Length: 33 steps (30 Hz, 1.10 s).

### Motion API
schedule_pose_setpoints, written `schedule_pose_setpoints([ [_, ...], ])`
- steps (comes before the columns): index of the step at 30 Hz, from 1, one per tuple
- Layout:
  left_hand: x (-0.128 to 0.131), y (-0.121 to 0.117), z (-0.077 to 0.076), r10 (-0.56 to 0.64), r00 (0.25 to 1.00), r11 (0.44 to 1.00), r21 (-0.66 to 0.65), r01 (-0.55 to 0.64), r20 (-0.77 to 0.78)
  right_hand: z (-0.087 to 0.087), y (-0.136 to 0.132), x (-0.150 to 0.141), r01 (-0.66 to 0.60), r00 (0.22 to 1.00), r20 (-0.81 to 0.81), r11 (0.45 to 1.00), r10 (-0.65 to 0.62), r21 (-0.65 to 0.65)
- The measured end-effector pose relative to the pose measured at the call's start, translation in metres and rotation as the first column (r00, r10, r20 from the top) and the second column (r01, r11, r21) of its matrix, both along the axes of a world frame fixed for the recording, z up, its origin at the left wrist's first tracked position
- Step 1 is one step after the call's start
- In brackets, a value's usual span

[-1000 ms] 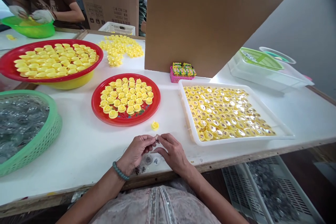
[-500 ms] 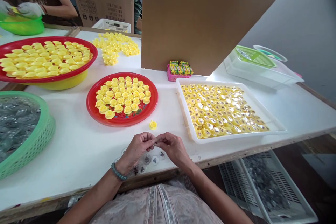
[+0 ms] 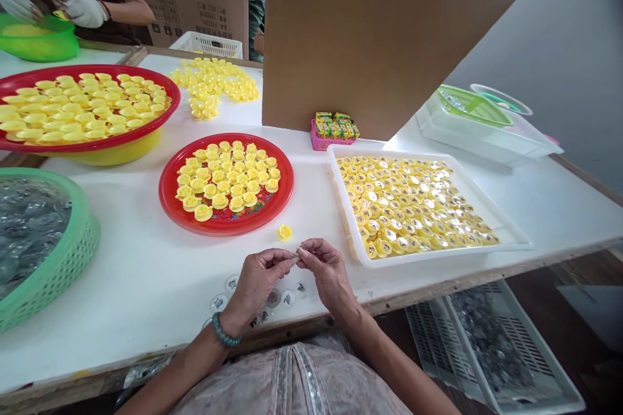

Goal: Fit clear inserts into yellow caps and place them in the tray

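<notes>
My left hand (image 3: 265,282) and my right hand (image 3: 328,272) meet over the near table edge, thumbs and fingertips pinched together. Whatever is between them is too small and covered to name. Below and beside my left hand lie several clear discs (image 3: 288,299) with dark printed pictures, some hidden by my wrist. Just beyond my fingertips a single small yellow plastic piece (image 3: 285,232) sits on the white table. Behind it stands a red round tray (image 3: 168,207) with rows of yellow pieces. To the right, a white tray (image 3: 341,224) holds many yellow pieces with shiny printed tops.
A red basin (image 3: 176,100) of yellow cups, a green basket (image 3: 87,233) of clear parts and a yellow pile (image 3: 214,81) lie left. A cardboard panel (image 3: 350,32) rises behind a pink basket (image 3: 321,142). Across the table, a gloved co-worker (image 3: 85,11) handles yellow pieces.
My pinched hands stay together and have shifted slightly right, uncovering more clear discs at left. The view has turned a little to the right. The co-worker's gloved hands have moved apart.
</notes>
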State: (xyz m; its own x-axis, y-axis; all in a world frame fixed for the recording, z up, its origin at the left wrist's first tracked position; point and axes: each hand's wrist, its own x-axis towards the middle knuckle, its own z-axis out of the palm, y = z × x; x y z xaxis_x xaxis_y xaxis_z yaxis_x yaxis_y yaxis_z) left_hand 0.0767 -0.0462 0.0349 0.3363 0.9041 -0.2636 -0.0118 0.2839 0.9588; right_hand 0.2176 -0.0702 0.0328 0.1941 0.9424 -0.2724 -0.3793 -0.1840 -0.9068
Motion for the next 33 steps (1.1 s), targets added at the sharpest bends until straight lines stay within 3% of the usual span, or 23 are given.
schedule_pose_setpoints([
  [3,-0.001,0.001,-0.001,0.026,0.999,1.000,0.013,-0.026,-0.024,-0.001,-0.002,0.000,-0.032,0.999,0.038,0.999,0.032,-0.009],
  [6,-0.003,0.007,-0.003,0.004,1.000,1.000,0.019,-0.004,-0.011,0.002,-0.005,0.008,-0.120,0.939,0.332,0.990,0.090,0.074],
  [7,-0.005,0.010,-0.004,-0.027,1.000,0.999,0.020,0.027,-0.003,0.004,-0.006,0.012,-0.184,0.873,0.475,0.976,0.109,0.114],
  [10,-0.008,0.018,-0.005,-0.179,0.984,0.984,0.020,0.178,0.012,0.009,-0.006,0.023,-0.437,0.579,0.803,0.885,0.140,0.161],
  [12,-0.009,0.024,-0.004,-0.268,0.963,0.963,0.023,0.268,0.001,0.011,-0.006,0.028,-0.545,0.433,0.889,0.829,0.146,0.129],
  [14,-0.009,0.029,-0.001,-0.339,0.940,0.940,0.030,0.340,-0.041,0.010,-0.005,0.029,-0.561,0.363,0.921,0.822,0.141,0.095],
  [20,0.006,0.039,0.005,-0.375,0.913,0.920,0.054,0.387,-0.157,0.001,-0.004,0.027,-0.433,0.330,0.940,0.899,0.083,0.073],
  [23,0.016,0.039,0.000,-0.341,0.934,0.939,-0.009,0.342,-0.105,-0.008,-0.005,0.028,-0.428,0.393,0.916,0.898,0.080,0.105],
  [27,0.020,0.035,-0.011,-0.221,0.975,0.972,-0.086,0.218,-0.025,-0.016,-0.010,0.029,-0.313,0.508,0.861,0.938,0.034,0.148],
  [30,0.019,0.029,-0.015,-0.107,0.993,0.981,-0.155,0.114,0.054,-0.015,-0.012,0.027,-0.294,0.467,0.884,0.944,0.008,0.147],
  [33,0.017,0.026,-0.016,-0.070,0.994,0.980,-0.180,0.085,0.089,-0.010,-0.011,0.023,-0.299,0.391,0.920,0.943,-0.017,0.145],
])
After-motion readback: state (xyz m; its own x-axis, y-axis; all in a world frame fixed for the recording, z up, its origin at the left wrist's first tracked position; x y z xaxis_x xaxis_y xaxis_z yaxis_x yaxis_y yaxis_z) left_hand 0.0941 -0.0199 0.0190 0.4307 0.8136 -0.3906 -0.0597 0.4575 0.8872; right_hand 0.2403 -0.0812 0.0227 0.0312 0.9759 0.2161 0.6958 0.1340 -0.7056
